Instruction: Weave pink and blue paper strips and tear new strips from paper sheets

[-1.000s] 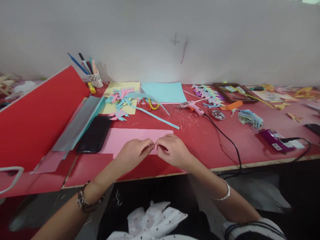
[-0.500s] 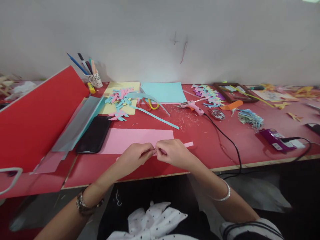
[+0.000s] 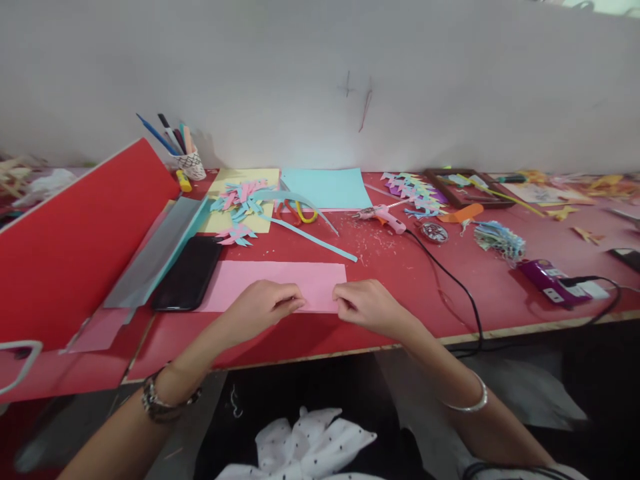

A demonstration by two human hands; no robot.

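My left hand (image 3: 267, 303) is closed in a pinch above the front part of a pink paper sheet (image 3: 280, 277). Facing it across a small gap, my right hand (image 3: 367, 303) is also closed, by the sheet's right edge. Whatever the fingertips grip is hidden or blends with the pink paper behind; no separate strip can be made out. Left of the hands, a black phone (image 3: 187, 273) overlaps the sheet. Behind it lie cut pink and blue paper pieces (image 3: 240, 200) on yellow paper (image 3: 267, 223), and a long light-blue paper strip (image 3: 315, 239).
A pink glue gun (image 3: 387, 219) trails a black cable (image 3: 457, 280) toward a purple power socket (image 3: 547, 280). At left a red board (image 3: 95, 247) leans near a pen cup (image 3: 191, 165). Blue paper (image 3: 325, 187), a brown frame (image 3: 465, 193) and a paper tassel (image 3: 500, 239) lie farther back.
My hands, which were nearly touching over a pink paper strip, have moved apart, mainly my right hand to the right. The strip's protruding ends no longer show.
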